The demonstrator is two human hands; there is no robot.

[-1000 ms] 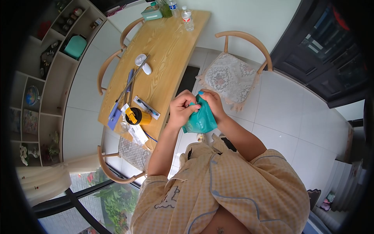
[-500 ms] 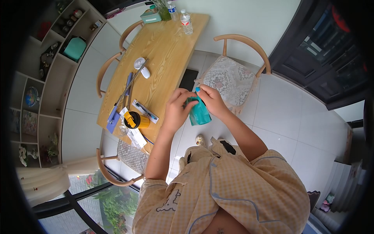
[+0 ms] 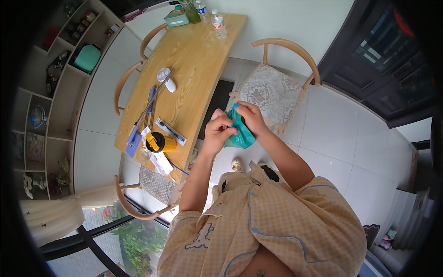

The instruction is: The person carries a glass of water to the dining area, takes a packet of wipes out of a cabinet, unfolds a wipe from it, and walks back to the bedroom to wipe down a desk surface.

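Between my hands, in front of my chest and above the floor, is a teal plastic bag. My left hand is closed on its left side, the fingertips pinching the plastic. On the upper right edge, my right hand grips the bag, with a bright blue thumbnail showing. The bag looks crumpled and hangs below the fingers; whether anything is inside I cannot make out.
Left of my hands stands a wooden table bearing a yellow cup, a small white fan, a long-handled tool and water bottles. A cushioned chair is ahead; another chair is lower left.
My left hand has moved slightly down and its fingers have curled in more. The bag has spread wider and tilted to the right. My right hand has stayed nearly in place.
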